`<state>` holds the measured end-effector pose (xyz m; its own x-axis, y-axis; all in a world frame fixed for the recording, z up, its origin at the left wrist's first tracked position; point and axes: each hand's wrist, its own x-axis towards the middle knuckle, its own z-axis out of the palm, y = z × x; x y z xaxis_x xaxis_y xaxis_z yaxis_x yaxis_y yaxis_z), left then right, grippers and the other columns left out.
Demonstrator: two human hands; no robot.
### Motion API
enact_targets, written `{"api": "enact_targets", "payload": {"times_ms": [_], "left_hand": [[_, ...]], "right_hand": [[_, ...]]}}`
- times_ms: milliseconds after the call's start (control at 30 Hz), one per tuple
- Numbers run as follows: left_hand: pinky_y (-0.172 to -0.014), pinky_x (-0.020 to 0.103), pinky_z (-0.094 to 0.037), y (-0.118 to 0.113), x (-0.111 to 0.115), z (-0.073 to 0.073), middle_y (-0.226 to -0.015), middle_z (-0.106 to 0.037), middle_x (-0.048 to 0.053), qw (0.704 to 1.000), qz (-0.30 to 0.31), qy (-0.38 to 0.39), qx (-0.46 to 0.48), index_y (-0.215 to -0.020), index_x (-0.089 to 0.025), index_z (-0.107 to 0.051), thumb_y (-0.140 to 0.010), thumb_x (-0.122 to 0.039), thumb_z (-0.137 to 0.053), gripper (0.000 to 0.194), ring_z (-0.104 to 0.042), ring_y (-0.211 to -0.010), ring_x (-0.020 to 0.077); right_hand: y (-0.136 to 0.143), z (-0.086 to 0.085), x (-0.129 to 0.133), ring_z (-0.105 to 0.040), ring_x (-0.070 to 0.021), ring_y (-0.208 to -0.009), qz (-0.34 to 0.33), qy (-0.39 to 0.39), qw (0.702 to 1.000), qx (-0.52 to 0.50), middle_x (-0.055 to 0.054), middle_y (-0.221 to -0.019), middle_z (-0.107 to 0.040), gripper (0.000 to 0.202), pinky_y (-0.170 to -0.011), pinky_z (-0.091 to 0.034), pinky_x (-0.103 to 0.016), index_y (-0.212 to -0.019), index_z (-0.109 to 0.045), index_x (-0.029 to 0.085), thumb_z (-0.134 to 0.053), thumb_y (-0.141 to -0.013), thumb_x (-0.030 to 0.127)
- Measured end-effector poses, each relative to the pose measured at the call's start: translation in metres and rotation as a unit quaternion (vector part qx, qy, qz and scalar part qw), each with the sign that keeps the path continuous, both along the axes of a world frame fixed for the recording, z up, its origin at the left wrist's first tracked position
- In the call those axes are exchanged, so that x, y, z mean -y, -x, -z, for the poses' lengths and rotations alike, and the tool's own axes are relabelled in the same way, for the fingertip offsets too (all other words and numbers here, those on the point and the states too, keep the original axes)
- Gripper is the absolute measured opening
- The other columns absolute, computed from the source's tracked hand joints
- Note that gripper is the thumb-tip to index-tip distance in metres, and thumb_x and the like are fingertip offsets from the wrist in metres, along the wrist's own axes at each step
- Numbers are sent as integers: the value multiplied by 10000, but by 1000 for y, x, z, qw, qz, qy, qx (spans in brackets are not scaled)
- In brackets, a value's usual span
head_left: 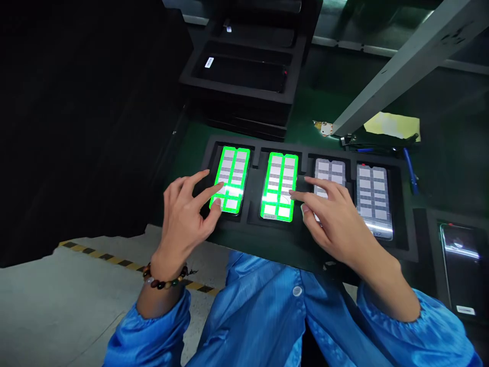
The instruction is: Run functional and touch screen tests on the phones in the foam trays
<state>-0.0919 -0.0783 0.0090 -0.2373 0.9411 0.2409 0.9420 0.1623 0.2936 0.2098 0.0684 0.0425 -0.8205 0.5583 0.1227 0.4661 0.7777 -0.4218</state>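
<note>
Green-lit smartphones (pixel 232 178) lie seated in the black foam tray (pixel 255 189). Left hand (pixel 185 214) and right hand (pixel 336 216) each reach one, grip spread, pinching nothing. Apply light, even fingertip pressure without dislodging either.

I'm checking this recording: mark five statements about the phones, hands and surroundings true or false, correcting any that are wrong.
1. The tray holds four phones. True.
2. The index finger of the left hand is at the leftmost phone. True.
3. The index finger of the right hand is at the tray's rightmost phone. False: it is at the second phone from the left.
4. The beaded bracelet is on the right wrist. False: it is on the left.
5. The yellow paper lies beyond the tray. True.
</note>
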Motion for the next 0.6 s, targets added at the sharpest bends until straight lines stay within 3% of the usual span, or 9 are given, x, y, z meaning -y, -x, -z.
{"api": "enact_targets", "payload": {"times_ms": [167, 333, 467, 600], "left_hand": [[-1132, 674, -460, -2, -3, 1, -1589, -604, 123, 1000, -29, 2, -8, -1331, -281, -789, -1037, -319, -592, 356, -525, -1403, 433], [-1176, 642, -457, -15, -22, 1, -1625, -558, 151, 999, 32, 14, -11, -1444, -249, -728, -1046, -330, -576, 434, -511, -1424, 415], [-1210, 637, -434, -17, -27, 0, -1619, -559, 139, 998, 51, 20, -11, -1453, -265, -722, -1053, -332, -567, 434, -508, -1441, 405], [-1176, 675, -440, -5, -16, -2, -1628, -558, 133, 1000, -14, 20, -14, -1390, -274, -760, -1054, -325, -562, 394, -492, -1449, 439]], "right_hand": [[23, 4, -3, -534, -385, -1498, -7, 7, 1000, -1, -119, -1327, -783, 325, -1169, -467, -583, -1354, -682, 190, -469, -1108, 194], [48, 14, -4, -496, -390, -1532, -34, 12, 999, -9, -126, -1447, -736, 348, -1209, -446, -582, -1364, -673, 148, -441, -1109, 196], [40, 13, -5, -500, -388, -1535, -27, 11, 1000, -4, -120, -1435, -743, 368, -1215, -438, -600, -1403, -665, 166, -444, -1111, 191], [15, 5, -7, -515, -389, -1527, 9, 0, 1000, 6, -131, -1390, -762, 356, -1181, -461, -623, -1394, -672, 193, -456, -1111, 197]]}}
